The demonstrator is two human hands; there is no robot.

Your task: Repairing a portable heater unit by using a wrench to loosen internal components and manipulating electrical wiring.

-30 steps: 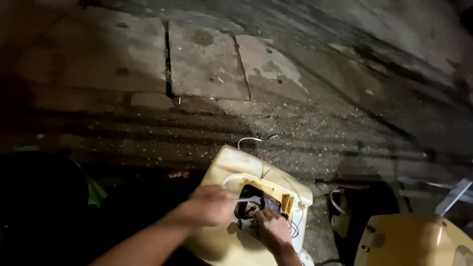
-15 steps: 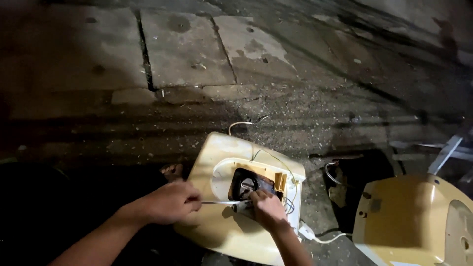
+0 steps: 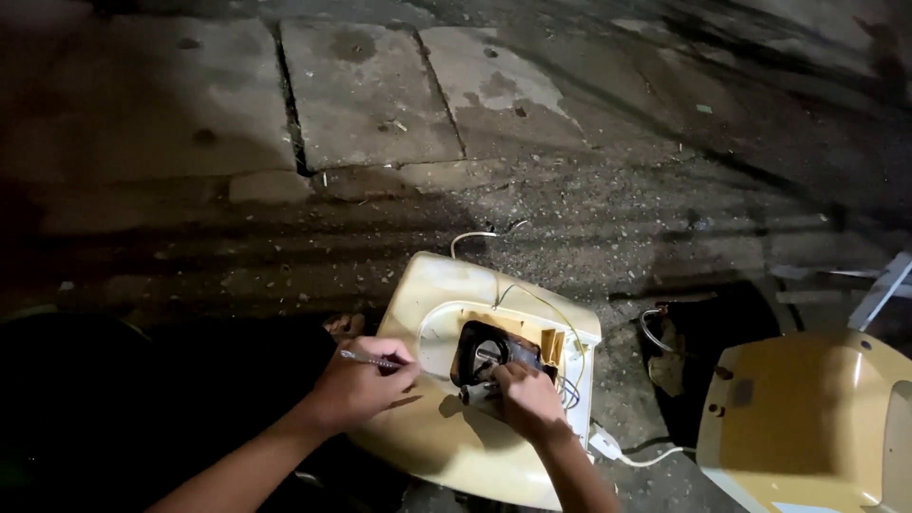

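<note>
A cream plastic appliance housing lies open on the ground, with a dark motor and thin wires showing in its square opening. My left hand is closed around a thin metal screwdriver, whose shaft points toward the motor. My right hand grips a small part at the lower edge of the motor, just below the opening. Both forearms come in from the bottom of the head view.
A second cream housing part lies at the lower right, next to a dark bundle with a wire loop. A white cable runs from the housing. Cracked concrete slabs fill the upper view. My bare toes show left of the housing.
The view has shifted a little. My left hand has pulled back to the left, so the screwdriver tip is farther from the motor. My right hand stays at the motor's lower edge.
</note>
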